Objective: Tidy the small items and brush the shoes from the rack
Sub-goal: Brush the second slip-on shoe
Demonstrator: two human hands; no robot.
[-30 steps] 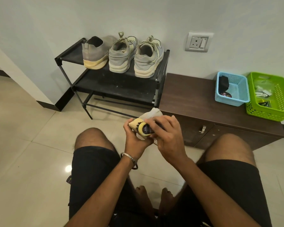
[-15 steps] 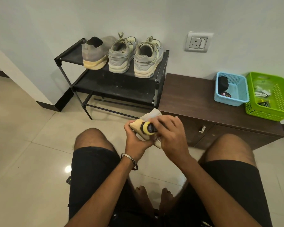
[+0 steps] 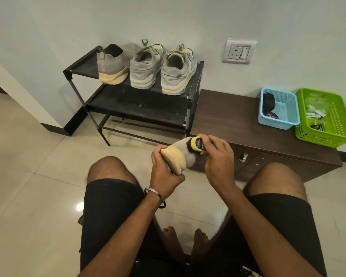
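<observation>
Your left hand (image 3: 164, 172) held the shoe (image 3: 180, 156) between your knees, fingers curled round its yellow sole, toe pointing away from you. Your right hand (image 3: 218, 156) gripped the brush (image 3: 197, 144), fingers wrapped on its black-and-yellow body, bristles touching the grey upper just ahead of the left grip.

Judgement: brushing step in hand. To do it well, keep the left grip firm on the sole so the shoe does not twist. Stroke in short passes away from the left grip, and turn the shoe to reach the far side.

Beyond both grips, three more shoes stood on the rack (image 3: 194, 80), heels toward you. Right of the right grip, on the counter (image 3: 228, 112), sat a blue basket (image 3: 278, 122) and a green basket (image 3: 328, 136) with small items.

Writing: a round label in the blue basket, too small to read. Marks on the brush not legible.
</observation>
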